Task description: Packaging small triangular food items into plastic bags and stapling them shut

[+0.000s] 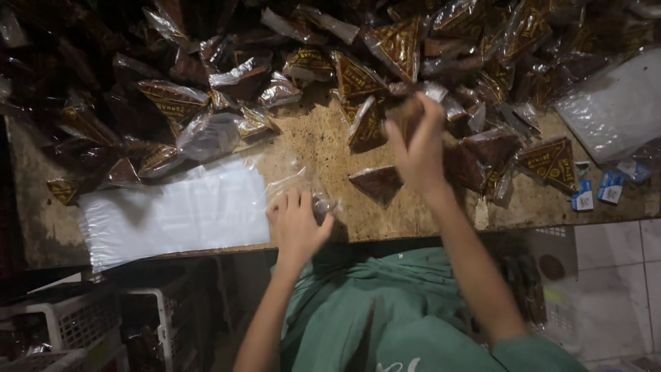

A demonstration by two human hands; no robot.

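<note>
Brown triangular packet [406, 118] sits clamped in my right hand [421, 153] fingers above the tabletop [323, 148], in the head view. My left hand [297, 226] fingers pinch a clear bag [303, 184] beside the white bag stack [175, 213]. Judged risk: the slick film may slip shut, and the packet then misses its mouth.

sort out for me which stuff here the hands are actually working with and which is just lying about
In use:
- left hand on a clear bag
- right hand gripping a brown packet
- stack of clear bags
- pile of triangular brown packets

Lying about:
- small blue-and-white boxes
- white crate below the table
</note>
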